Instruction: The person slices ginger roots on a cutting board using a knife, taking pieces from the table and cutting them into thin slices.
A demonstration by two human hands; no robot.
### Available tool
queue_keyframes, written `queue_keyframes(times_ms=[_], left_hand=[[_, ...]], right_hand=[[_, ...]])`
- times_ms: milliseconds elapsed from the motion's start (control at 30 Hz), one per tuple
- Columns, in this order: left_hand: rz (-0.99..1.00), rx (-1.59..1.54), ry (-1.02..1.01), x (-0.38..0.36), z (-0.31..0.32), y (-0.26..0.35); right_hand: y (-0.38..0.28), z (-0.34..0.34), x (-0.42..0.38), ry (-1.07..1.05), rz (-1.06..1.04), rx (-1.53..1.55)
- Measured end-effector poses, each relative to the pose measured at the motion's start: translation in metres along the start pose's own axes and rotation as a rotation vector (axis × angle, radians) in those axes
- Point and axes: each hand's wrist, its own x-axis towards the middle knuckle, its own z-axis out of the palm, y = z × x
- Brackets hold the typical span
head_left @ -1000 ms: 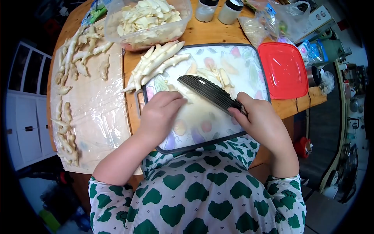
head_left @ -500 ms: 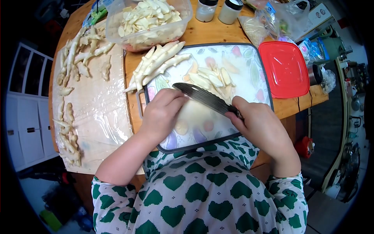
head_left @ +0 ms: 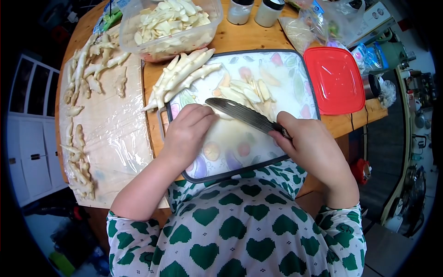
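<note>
My right hand (head_left: 302, 136) grips the handle of a dark-bladed knife (head_left: 240, 112), its blade slanting up to the left across the floral cutting board (head_left: 277, 150). Under the blade's left part lies a pale piece of peeled ginger (head_left: 223, 115), mostly hidden. My left hand (head_left: 190, 130) is closed on that piece's left end, its fingers curled close to the blade. Just beyond the knife is a small heap of ginger slices (head_left: 251, 92). Long peeled ginger roots (head_left: 182, 76) rest over the board's upper left corner.
A clear plastic tub (head_left: 168, 46) of ginger slices stands at the back. Unpeeled ginger roots (head_left: 87, 64) lie on a plastic-covered board (head_left: 117, 138) at left. On the right is a red lid (head_left: 333, 81); two jars (head_left: 269, 13) and plastic bags (head_left: 323, 23) sit behind.
The whole view has shifted slightly, moving the table contents a little left. My left fingers sit slightly farther from the blade, and more of the ginger piece shows beside it.
</note>
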Motion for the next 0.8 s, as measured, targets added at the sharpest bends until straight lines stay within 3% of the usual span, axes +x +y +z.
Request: queue_keyframes(times_ms=[800], left_hand=[[-0.007, -0.013, 0.026, 0.003, 0.001, 0.000]], right_hand=[[-0.013, -0.011, 0.007, -0.052, -0.017, -0.114]])
